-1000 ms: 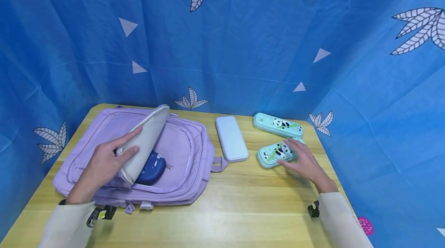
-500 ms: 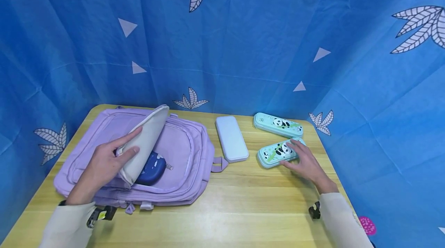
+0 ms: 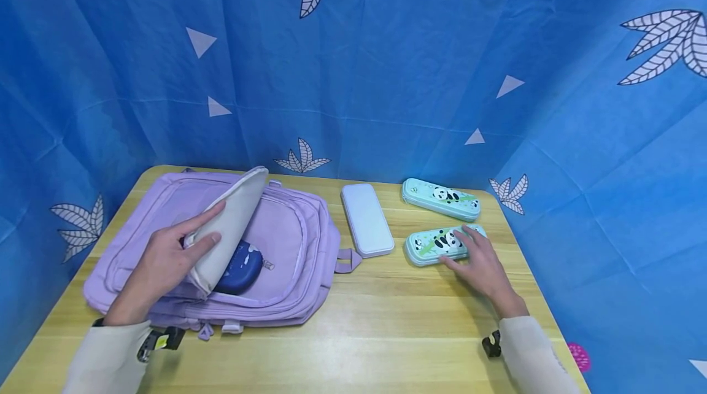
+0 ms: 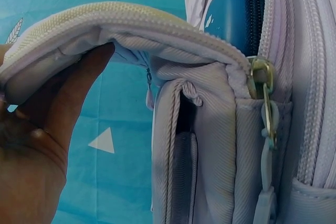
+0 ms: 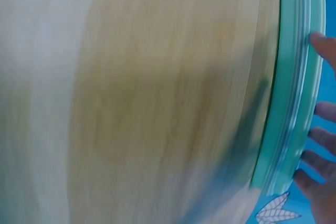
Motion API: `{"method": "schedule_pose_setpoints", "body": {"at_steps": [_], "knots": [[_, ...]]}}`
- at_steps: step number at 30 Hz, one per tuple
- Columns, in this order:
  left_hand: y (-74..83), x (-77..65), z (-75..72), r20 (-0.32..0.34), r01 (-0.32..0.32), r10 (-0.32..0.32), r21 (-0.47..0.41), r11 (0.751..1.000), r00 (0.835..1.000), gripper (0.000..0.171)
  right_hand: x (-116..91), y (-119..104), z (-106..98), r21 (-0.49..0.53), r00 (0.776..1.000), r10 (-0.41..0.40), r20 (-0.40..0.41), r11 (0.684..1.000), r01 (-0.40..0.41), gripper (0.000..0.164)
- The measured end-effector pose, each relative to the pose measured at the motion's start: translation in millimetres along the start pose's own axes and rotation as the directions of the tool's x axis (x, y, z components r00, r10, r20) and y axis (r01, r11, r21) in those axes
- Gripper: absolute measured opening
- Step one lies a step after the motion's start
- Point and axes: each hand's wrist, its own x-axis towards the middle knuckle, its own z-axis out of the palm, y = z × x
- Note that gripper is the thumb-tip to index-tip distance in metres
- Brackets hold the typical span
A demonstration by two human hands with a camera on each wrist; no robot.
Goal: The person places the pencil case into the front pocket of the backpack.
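A lilac backpack [image 3: 317, 247] lies on the table at the left. My left hand [image 3: 168, 256] grips the pale-lined pocket flap [image 3: 236, 222] and holds it raised, thumb on its lining. In the left wrist view, the flap's zipped edge [image 4: 121, 14] curves over the fingers. A dark blue zipped case [image 3: 241, 271] sits partly under the flap. At the right, my right hand [image 3: 482, 265] touches a mint panda pencil case [image 3: 428, 247] lying on the table. Its fingers are spread over the right end, with the thumb at the near edge; the right wrist view shows fingertips along the mint case [image 5: 294, 93].
Behind the touched case lies another mint panda pencil case [image 3: 442, 199]. A pale lavender-white case [image 3: 367, 220] lies between backpack and mint cases. Blue patterned cloth [image 3: 353, 62] hangs close around the back and sides of the wooden table [image 3: 353, 345].
The nearer panda pencil case has turned slightly, its right end toward me, and shifted a little left with my right hand. My left hand and the flap have stayed put.
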Motion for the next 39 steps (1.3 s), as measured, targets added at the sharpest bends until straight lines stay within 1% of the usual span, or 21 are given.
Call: {"method": "schedule_pose_setpoints", "body": {"at_steps": [7,14,20,27,33,39], "knots": [[0.3,-0.8,-0.1,-0.003,0.002,-0.002,0.009,1.0,1.0,0.054,-5.2,-15.0,3.3,-0.025,0.999,0.01,-0.045,1.0,-0.011,0.08],[0.1,-1.0,-0.3,-0.001,0.008,-0.008,0.006,1.0,1.0,0.055,-11.0,-31.8,6.5,-0.044,0.997,0.045,-0.063,0.998,-0.048,0.081],[-1.2,-1.3,-0.3,-0.007,-0.005,0.005,0.009,1.0,1.0,0.055,-12.5,-36.7,6.6,-0.074,0.996,0.048,-0.074,0.996,-0.054,0.081],[-1.4,-0.4,0.4,-0.001,0.001,-0.001,0.014,1.0,1.0,0.055,-10.8,-26.5,-1.0,-0.069,0.997,0.03,-0.072,0.997,-0.035,0.086],[-1.4,-0.7,0.8,0.002,0.007,-0.007,0.013,1.0,1.0,0.055,-7.4,-11.5,-10.9,-0.045,0.999,0.028,-0.029,0.999,-0.029,0.094],[-2.3,-1.3,0.6,-0.009,-0.013,0.013,0.009,1.0,1.0,0.054,-5.5,5.5,-17.2,0.006,1.0,0.01,0.017,1.0,-0.011,0.099]]}}
